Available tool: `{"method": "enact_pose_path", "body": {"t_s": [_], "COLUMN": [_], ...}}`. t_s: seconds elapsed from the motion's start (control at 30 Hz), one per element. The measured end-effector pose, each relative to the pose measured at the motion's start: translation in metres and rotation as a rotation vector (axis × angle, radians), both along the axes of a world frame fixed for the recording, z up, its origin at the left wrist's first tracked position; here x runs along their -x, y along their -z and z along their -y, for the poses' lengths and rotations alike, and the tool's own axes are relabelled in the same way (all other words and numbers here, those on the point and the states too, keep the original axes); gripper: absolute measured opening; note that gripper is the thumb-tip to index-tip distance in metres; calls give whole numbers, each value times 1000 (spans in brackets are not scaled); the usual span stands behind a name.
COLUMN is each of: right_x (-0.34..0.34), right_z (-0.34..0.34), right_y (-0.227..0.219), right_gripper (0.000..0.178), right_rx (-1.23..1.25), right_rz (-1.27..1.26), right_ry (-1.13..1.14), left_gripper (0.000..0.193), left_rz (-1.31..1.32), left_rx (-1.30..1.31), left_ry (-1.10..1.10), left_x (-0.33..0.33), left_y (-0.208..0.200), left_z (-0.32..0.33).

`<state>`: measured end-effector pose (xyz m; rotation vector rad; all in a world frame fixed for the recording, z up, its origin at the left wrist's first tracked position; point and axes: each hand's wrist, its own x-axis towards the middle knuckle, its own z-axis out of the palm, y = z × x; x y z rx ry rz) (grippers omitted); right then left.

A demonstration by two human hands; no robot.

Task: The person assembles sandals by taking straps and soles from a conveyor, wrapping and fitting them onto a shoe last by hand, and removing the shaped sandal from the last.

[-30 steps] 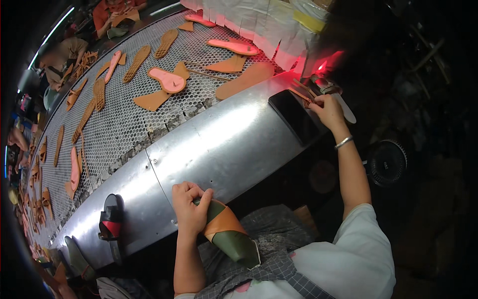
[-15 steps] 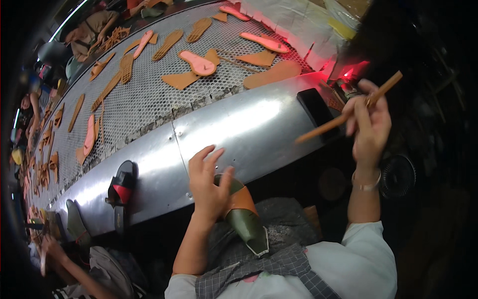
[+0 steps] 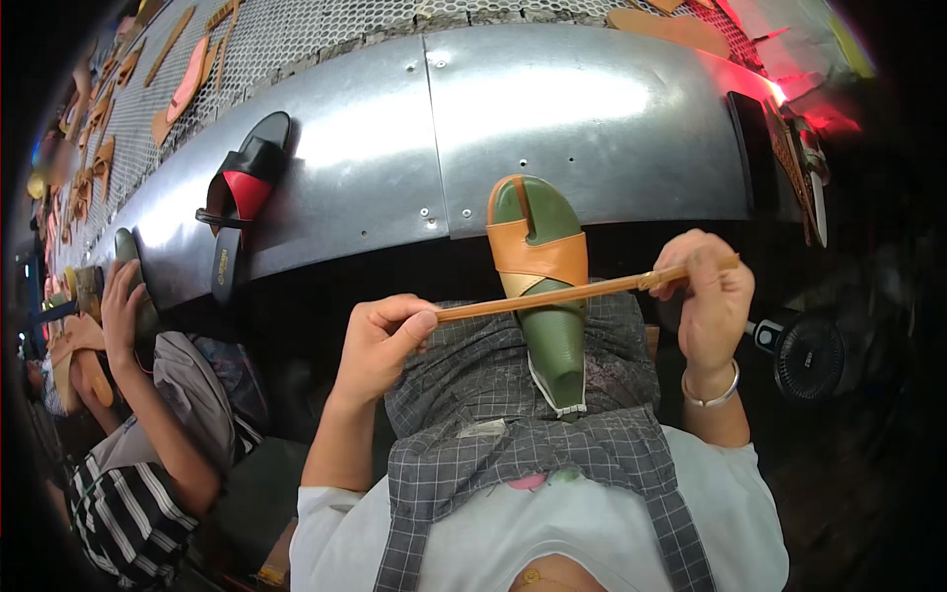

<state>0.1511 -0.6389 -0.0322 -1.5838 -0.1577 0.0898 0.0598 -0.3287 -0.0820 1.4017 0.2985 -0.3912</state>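
Two hands hold one thin tan strap (image 3: pixel 552 296) stretched level across my view: I see the left hand (image 3: pixel 380 340) pinching its left end between thumb and fingers, and the right hand (image 3: pixel 710 296) closed around its right end. Directly beneath the strap, a green sandal (image 3: pixel 547 326) with an orange band rests on the checked lap, toe toward the curved metal panel (image 3: pixel 434 128). A black-and-red sandal (image 3: pixel 242 197) lies on that panel, well to the left.

A shoe workshop: tan leather sole cut-outs (image 3: pixel 187 84) lie across a perforated metal conveyor table (image 3: pixel 326 30), a co-worker's arm (image 3: pixel 148 395) alongside.
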Motion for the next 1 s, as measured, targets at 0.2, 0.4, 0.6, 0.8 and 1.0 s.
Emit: {"method": "enact_pose_path", "body": {"t_s": [0.2,0.4,0.6,0.8,1.0], "right_x": [40,62,69,56,48], "right_z": [0,-41,-34,-50,-39], "right_y": [36,74,87,85,79], "right_gripper": [28,27,31,35,37], "right_rx": [129,-494,-733,-1616,-1503], "right_rz": [-210,-895,-1085,-1395,-1264], "right_ry": [66,106,46,-367,-489], "left_gripper": [8,11,11,4,7], "left_rz": [-198,-308,-262,465,540], "left_rx": [236,426,486,11,-21], "left_ry": [-175,-126,-72,135,166], "left_x": [37,14,-1,-14,-20], "left_y": [53,96,80,-17,-30], "left_z": [19,64,81,76,87]}}
